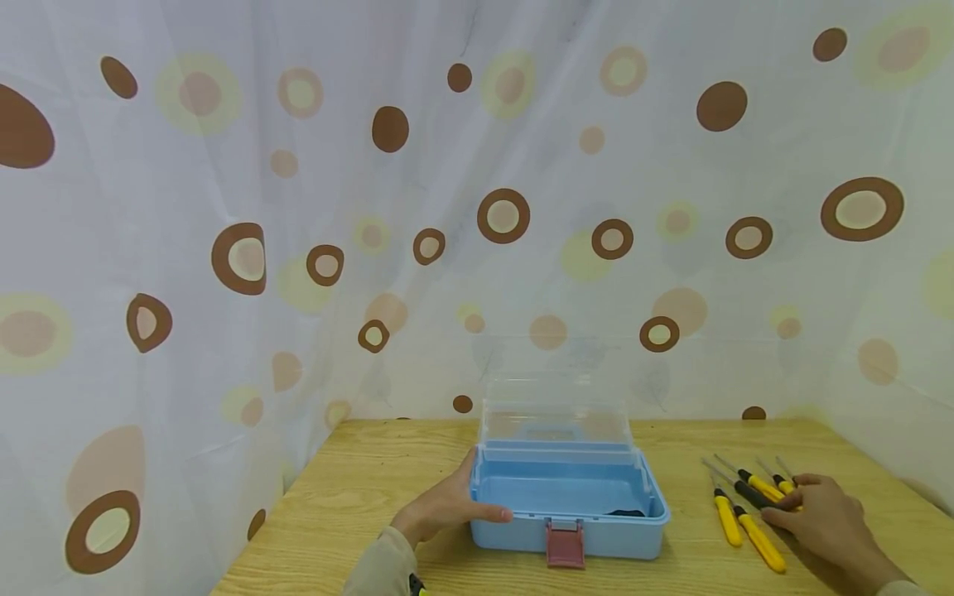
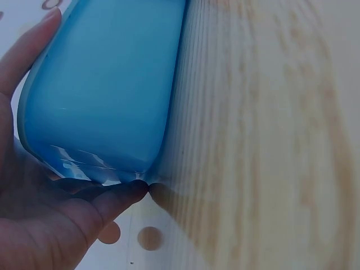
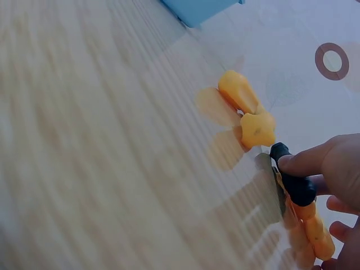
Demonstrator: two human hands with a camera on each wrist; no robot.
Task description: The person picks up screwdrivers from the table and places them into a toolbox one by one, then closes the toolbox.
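Observation:
A light-blue toolbox (image 1: 522, 535) stands with its clear lid (image 1: 555, 414) raised and its pink latch (image 1: 565, 546) hanging down in front. My left hand (image 1: 445, 502) grips the box's left end, thumb over the front rim and fingers round the side, as the left wrist view also shows. At the right, my right hand (image 1: 831, 520) pinches the black handle of a screwdriver (image 3: 297, 185). Several yellow-and-black screwdrivers (image 1: 760, 542) lie around it, shafts pointing away from me; some handles are partly hidden by the right hand.
A small black item (image 1: 628, 512) shows inside the box at its front right. Wooden tabletop (image 1: 387, 463) extends under everything. Behind it and along both sides hangs a white curtain (image 1: 551, 273) with brown and yellow circles.

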